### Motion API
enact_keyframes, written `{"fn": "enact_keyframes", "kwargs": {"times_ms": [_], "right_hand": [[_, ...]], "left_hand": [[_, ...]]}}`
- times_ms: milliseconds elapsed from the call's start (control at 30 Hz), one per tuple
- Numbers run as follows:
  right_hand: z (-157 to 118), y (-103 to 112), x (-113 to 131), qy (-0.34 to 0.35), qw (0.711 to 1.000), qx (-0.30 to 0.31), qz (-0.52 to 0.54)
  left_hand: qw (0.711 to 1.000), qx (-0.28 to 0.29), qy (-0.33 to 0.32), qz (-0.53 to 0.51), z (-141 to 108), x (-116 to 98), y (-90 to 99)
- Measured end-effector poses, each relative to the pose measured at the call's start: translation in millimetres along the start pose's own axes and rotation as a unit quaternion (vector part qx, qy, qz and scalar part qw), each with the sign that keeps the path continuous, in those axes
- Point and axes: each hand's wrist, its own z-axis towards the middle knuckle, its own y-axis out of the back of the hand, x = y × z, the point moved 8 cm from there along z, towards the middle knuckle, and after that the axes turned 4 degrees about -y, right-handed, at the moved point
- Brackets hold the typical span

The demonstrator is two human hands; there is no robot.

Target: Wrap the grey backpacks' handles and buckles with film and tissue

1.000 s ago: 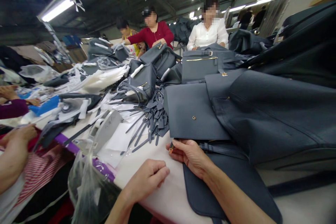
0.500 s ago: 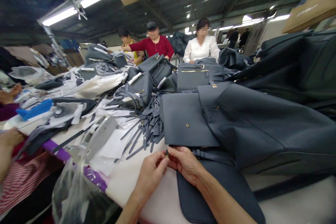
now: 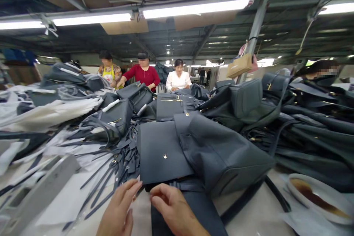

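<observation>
Slate-grey and smooth, a flap bag (image 3: 229, 147) lies just beyond the hands, its soft body slumping away to the right. Its flat flap (image 3: 157, 143), set with a gold-coloured clasp (image 3: 165, 156), comes down almost to the fingertips. The left hand (image 3: 118, 206) is loosely open at the flap's lower left corner, thumb apart from the fingers — a tiny orange glint beside them is too blurred to name. The right hand (image 3: 173, 206) sits just beside it, fingers bent, over a dark panel (image 3: 208, 217); I cannot tell whether it grips anything. Ahead of the left hand, narrow strap pieces (image 3: 128, 158) heap against the flap. Well out to the right of the right hand is a white bowl (image 3: 326, 191) with something brown inside. Far beyond both hands, a person in red (image 3: 142, 76) stands beside a person in white (image 3: 177, 80).
</observation>
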Motion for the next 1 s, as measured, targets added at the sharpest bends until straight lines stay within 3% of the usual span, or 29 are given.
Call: {"fn": "enact_keyframes", "kwargs": {"times_ms": [33,67,133,200,267,367,533,700,833,1000], "right_hand": [[-11,16,9,0.056,0.996,-0.024,-0.071],[-23,31,22,0.138,0.972,-0.054,-0.182],[-49,59,39,0.272,0.882,-0.121,-0.365],[-63,85,44,0.335,0.812,-0.155,-0.452],[-62,108,45,0.344,0.795,-0.138,-0.479],[-43,139,51,0.312,0.816,-0.110,-0.474],[4,185,61,0.223,0.861,-0.170,-0.425],[37,187,47,0.147,0.913,-0.168,-0.341],[34,181,49,0.117,0.946,-0.167,-0.253],[-15,191,66,0.094,0.962,-0.194,-0.167]], "left_hand": [[0.997,0.005,-0.039,0.061,7,-5,-1.0],[0.991,0.027,-0.072,0.109,13,-10,-6.4],[0.973,0.106,-0.116,0.168,24,-19,-25.3],[0.952,0.202,-0.144,0.181,32,-29,-47.2],[0.928,0.288,-0.171,0.164,37,-43,-65.0],[0.893,0.379,-0.213,0.120,45,-63,-79.2],[0.856,0.443,-0.257,0.065,53,-66,-79.5],[0.868,0.428,-0.250,0.009,52,-59,-68.9],[0.864,0.399,-0.301,-0.065,47,-67,-61.8],[0.855,0.398,-0.328,-0.056,49,-61,-57.0]]}}
